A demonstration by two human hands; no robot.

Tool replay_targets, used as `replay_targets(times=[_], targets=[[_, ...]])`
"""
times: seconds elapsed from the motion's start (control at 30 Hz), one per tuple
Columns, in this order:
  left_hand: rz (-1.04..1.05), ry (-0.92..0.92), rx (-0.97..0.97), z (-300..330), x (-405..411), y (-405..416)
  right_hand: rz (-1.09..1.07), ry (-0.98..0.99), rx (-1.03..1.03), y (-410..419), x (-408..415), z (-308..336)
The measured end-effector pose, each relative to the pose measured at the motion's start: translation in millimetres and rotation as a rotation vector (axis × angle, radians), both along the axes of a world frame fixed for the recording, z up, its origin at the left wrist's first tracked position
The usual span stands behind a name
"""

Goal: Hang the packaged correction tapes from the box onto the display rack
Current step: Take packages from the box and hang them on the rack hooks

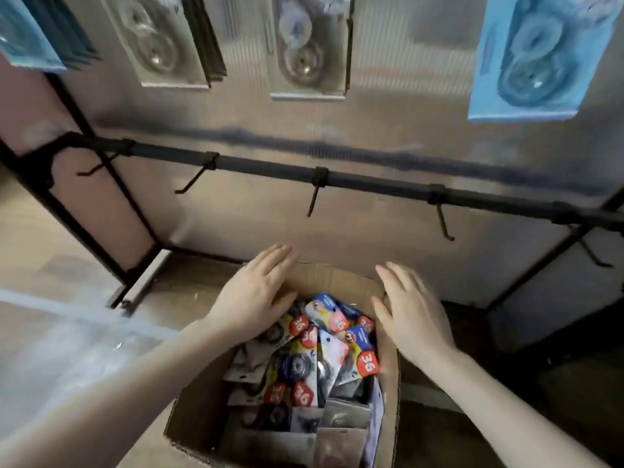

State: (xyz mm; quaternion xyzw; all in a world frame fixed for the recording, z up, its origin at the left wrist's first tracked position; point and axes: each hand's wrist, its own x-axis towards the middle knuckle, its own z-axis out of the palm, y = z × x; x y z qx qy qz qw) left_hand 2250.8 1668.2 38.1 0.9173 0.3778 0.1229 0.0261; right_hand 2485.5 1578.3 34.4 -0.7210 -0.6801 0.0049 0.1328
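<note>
An open cardboard box (199,410) stands on the floor below me, filled with several packaged correction tapes (324,352) in blue, yellow and red cards marked 36. My left hand (256,292) hovers flat over the box's far left corner, fingers straight, holding nothing. Over the far right rim, my right hand (412,312) is spread flat and empty too. Behind the box runs the display rack's black bar (371,182) with several bare hooks (312,201).
Higher on the rack hang grey packages (169,45), (309,49) and blue ones (537,59), (27,35). Black rack legs (101,211), (547,261) slope down at both sides. Wooden floor lies to the left.
</note>
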Motion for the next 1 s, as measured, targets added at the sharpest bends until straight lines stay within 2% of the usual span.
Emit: replay_targets(times=[0.13,0.23,0.43,0.57,0.77,0.9,1.0], targets=[[0.063,0.074,-0.042,-87,-12,-11,0.056,-0.068,-0.062,-2,-18,-74],[0.128,0.055,-0.146,-119,-18,-21,0.060,-0.076,-0.140,-2,-24,-95],[0.207,0.113,-0.265,-124,-28,-24,0.039,-0.068,-0.285,9,-29,-95],[0.228,0.181,-0.302,-141,-29,-8,0.064,-0.135,-0.429,21,-29,-109],[0.156,0.342,-0.417,-174,-14,17,0.166,-0.144,-0.687,26,-28,-154],[0.058,0.465,-0.426,-190,-2,31,0.272,-0.218,-0.837,19,-29,-163],[0.028,0.491,-0.458,-199,10,39,0.320,-0.232,-0.922,19,-30,-167]])
